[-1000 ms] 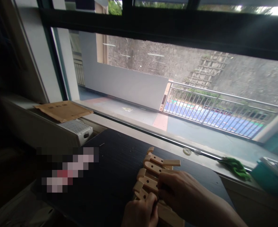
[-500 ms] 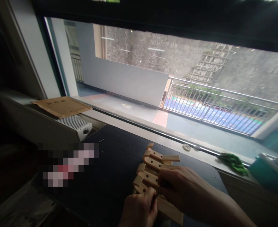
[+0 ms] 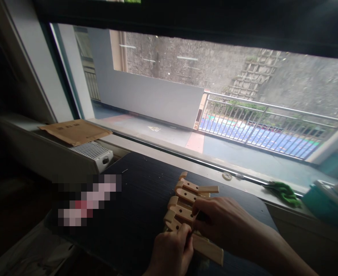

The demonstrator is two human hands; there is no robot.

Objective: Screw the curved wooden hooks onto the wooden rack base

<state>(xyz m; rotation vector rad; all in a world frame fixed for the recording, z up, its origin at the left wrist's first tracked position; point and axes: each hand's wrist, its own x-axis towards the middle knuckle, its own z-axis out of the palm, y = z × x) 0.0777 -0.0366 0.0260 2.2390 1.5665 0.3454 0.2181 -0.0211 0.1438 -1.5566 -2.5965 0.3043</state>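
As left hand [image 3: 171, 247] and right hand [image 3: 216, 216] clench at the wood [image 3: 185, 214], contents unclear, close handwork seems underway, wanting steadiness next.

The wooden assembly [image 3: 183, 196] lies on the desk [image 3: 137, 195] at lower right, left hand [image 3: 171, 249] at its lower part, right hand [image 3: 217, 216] over its right side. Behind the desk runs the windowsill [image 3: 157, 154], bearing a roll [image 3: 227, 176] and, farther right, a cloth [image 3: 284, 194]; middle left, an envelope [image 3: 77, 132] rests on a vented unit [image 3: 95, 150].
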